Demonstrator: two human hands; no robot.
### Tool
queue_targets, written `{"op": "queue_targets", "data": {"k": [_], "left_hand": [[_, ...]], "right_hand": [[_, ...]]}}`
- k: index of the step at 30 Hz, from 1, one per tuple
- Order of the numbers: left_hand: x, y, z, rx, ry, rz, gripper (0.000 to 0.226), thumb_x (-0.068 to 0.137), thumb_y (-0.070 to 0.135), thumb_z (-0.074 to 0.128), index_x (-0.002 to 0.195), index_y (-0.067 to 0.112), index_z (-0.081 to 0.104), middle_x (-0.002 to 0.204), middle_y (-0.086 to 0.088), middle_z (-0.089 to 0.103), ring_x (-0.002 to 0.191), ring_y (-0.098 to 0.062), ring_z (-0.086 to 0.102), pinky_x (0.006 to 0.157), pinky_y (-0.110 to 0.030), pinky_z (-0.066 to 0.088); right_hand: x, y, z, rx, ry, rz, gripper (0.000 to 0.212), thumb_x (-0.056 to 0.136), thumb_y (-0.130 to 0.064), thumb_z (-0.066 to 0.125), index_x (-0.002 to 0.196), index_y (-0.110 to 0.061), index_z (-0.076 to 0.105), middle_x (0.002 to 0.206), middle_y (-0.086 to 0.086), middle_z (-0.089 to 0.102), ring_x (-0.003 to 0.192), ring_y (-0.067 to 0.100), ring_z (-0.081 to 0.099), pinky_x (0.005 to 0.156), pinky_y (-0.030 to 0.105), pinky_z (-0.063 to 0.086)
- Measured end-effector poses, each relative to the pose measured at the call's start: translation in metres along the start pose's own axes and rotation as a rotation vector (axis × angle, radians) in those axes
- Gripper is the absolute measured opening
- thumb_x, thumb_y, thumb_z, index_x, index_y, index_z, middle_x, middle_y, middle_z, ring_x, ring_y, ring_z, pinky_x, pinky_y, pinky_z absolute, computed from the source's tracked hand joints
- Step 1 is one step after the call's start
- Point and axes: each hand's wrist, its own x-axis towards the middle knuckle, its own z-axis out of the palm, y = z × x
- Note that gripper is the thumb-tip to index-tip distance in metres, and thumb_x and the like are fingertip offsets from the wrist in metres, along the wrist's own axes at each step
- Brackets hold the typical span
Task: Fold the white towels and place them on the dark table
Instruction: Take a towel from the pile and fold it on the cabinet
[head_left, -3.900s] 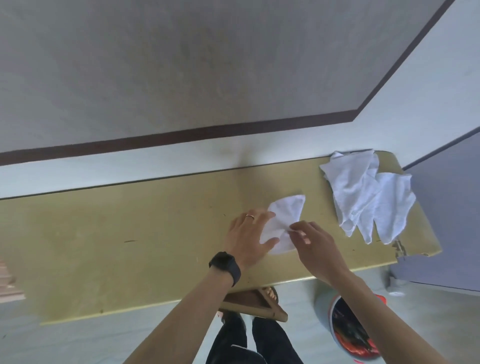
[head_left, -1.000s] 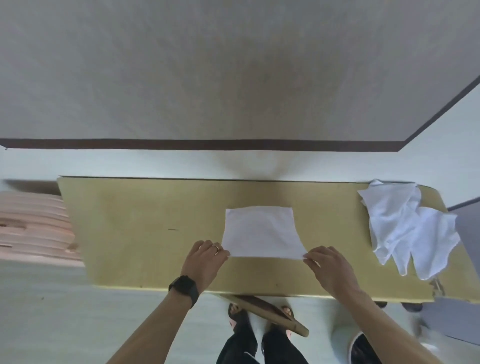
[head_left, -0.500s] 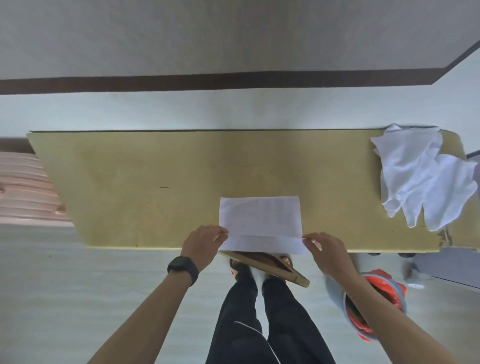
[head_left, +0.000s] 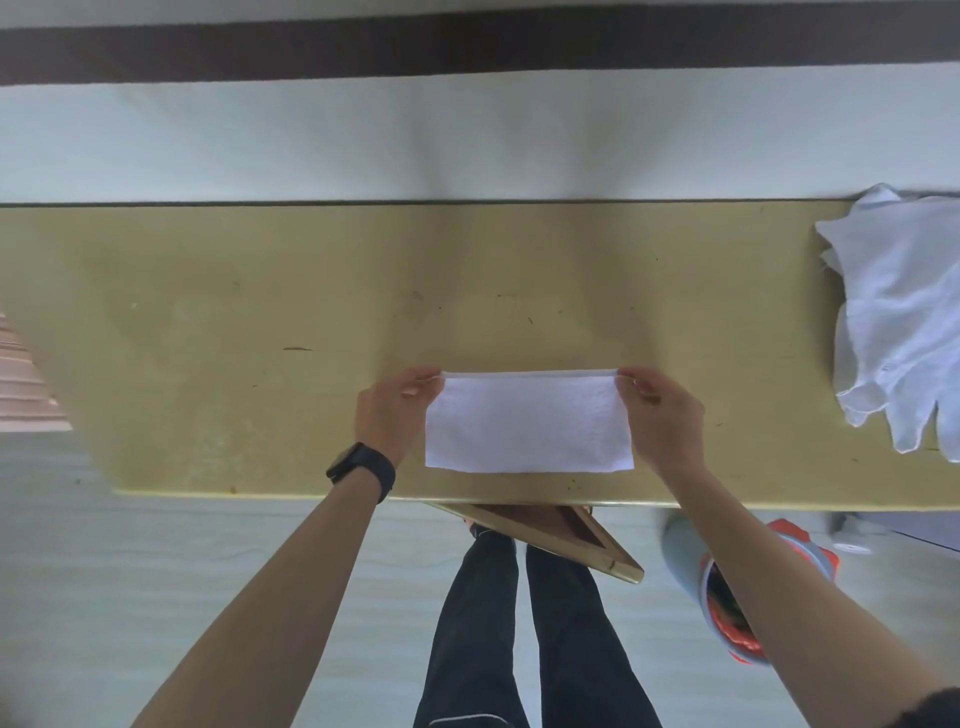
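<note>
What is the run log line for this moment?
towel: flat on yellow table | left hand: pinches far left corner | right hand: pinches far right corner | unfolded towels: heaped at right end

Yellow tabletop (head_left: 208, 312) spread across frame. Wooden frame (head_left: 556, 527) tucked under near edge, centre. Orange-rimmed grey bucket (head_left: 685, 566) set on floor, near right. Slatted wood (head_left: 26, 384) glimpsed at left.

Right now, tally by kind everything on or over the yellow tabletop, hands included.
Hands: 2, the left hand and the right hand, each pinching a far corner
Towels laid flat: 1, the white towel
Towel heaps: 1, the loose white heap, towels within uncountable
Watches: 1, the black wristwatch
Total: 5
</note>
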Motion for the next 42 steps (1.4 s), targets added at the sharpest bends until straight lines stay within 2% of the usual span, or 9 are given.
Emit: {"op": "queue_targets", "data": {"k": [4, 8, 12, 16, 20, 23, 26, 30, 42], "left_hand": [[0.002, -0.002, 0.004, 0.023, 0.023, 0.013, 0.017, 0.091, 0.044, 0.066, 0.105, 0.039, 0.074, 0.089, 0.018, 0.073, 0.081, 0.011, 0.063, 0.065, 0.000, 0.040], [0.009, -0.004, 0.007, 0.086, 0.045, 0.011, 0.014, 0.091, 0.045, 0.064, 0.100, 0.040, 0.072, 0.086, 0.019, 0.071, 0.084, -0.001, 0.065, 0.074, -0.022, 0.052], [0.013, -0.003, 0.011, 0.127, 0.075, 0.048, 0.009, 0.089, 0.041, 0.065, 0.095, 0.037, 0.071, 0.081, 0.018, 0.069, 0.084, -0.005, 0.063, 0.076, -0.030, 0.052], [0.012, -0.006, 0.013, 0.168, 0.093, 0.077, 0.005, 0.090, 0.040, 0.064, 0.092, 0.040, 0.068, 0.081, 0.017, 0.067, 0.085, -0.006, 0.060, 0.074, -0.030, 0.050], [0.010, -0.004, 0.016, 0.395, 0.089, 0.225, 0.016, 0.094, 0.037, 0.059, 0.109, 0.036, 0.064, 0.105, 0.003, 0.064, 0.100, -0.020, 0.059, 0.080, -0.035, 0.050], [0.010, 0.001, 0.026, 0.569, 0.123, 0.487, 0.024, 0.090, 0.030, 0.065, 0.115, 0.028, 0.067, 0.116, -0.002, 0.065, 0.105, -0.028, 0.058, 0.084, -0.039, 0.047], [0.016, 0.007, 0.038, 0.627, 0.101, 0.661, 0.021, 0.087, 0.025, 0.072, 0.107, 0.027, 0.072, 0.112, 0.002, 0.068, 0.102, -0.025, 0.061, 0.084, -0.038, 0.048], [0.026, 0.010, 0.048, 0.655, 0.114, 0.775, 0.006, 0.083, 0.021, 0.077, 0.088, 0.023, 0.076, 0.094, 0.003, 0.072, 0.090, -0.025, 0.065, 0.079, -0.037, 0.050], [0.037, 0.017, 0.049, 0.760, 0.054, 0.854, 0.005, 0.088, 0.025, 0.070, 0.086, 0.022, 0.073, 0.091, 0.004, 0.071, 0.081, -0.020, 0.062, 0.079, -0.035, 0.050]], "right_hand": [[0.005, 0.000, 0.003, -0.024, 0.026, -0.017, 0.017, 0.096, -0.029, 0.060, 0.108, -0.028, 0.072, 0.089, -0.013, 0.068, 0.085, 0.001, 0.061, 0.067, -0.002, 0.035], [0.010, -0.001, 0.003, -0.081, 0.028, -0.062, 0.013, 0.096, -0.028, 0.060, 0.102, -0.029, 0.072, 0.084, -0.013, 0.067, 0.081, 0.000, 0.061, 0.064, -0.002, 0.036], [0.016, 0.000, 0.003, -0.138, 0.043, -0.119, 0.010, 0.094, -0.025, 0.062, 0.097, -0.029, 0.071, 0.086, -0.008, 0.064, 0.077, 0.002, 0.060, 0.067, 0.004, 0.037], [0.014, 0.004, 0.004, -0.185, 0.076, -0.161, 0.011, 0.093, -0.025, 0.064, 0.102, -0.028, 0.070, 0.093, -0.005, 0.059, 0.075, 0.001, 0.059, 0.071, -0.002, 0.036], [0.008, 0.005, 0.008, -0.276, 0.093, -0.210, 0.022, 0.093, -0.024, 0.064, 0.114, -0.024, 0.068, 0.110, 0.000, 0.054, 0.090, 0.015, 0.058, 0.087, 0.025, 0.043], [0.006, 0.005, 0.017, -0.418, 0.194, -0.435, 0.026, 0.089, -0.021, 0.068, 0.115, -0.023, 0.071, 0.118, 0.002, 0.058, 0.099, 0.022, 0.048, 0.085, 0.032, 0.042], [0.008, 0.001, 0.029, -0.479, 0.199, -0.616, 0.017, 0.087, -0.020, 0.071, 0.103, -0.025, 0.075, 0.108, -0.003, 0.065, 0.098, 0.024, 0.051, 0.078, 0.036, 0.044], [0.011, -0.001, 0.039, -0.524, 0.145, -0.625, 0.009, 0.087, -0.021, 0.074, 0.093, -0.027, 0.075, 0.100, -0.008, 0.068, 0.099, 0.023, 0.052, 0.076, 0.038, 0.046], [0.016, -0.004, 0.038, -0.617, 0.092, -0.702, 0.005, 0.088, -0.019, 0.071, 0.091, -0.023, 0.072, 0.097, -0.007, 0.067, 0.093, 0.024, 0.057, 0.073, 0.034, 0.041]]}}
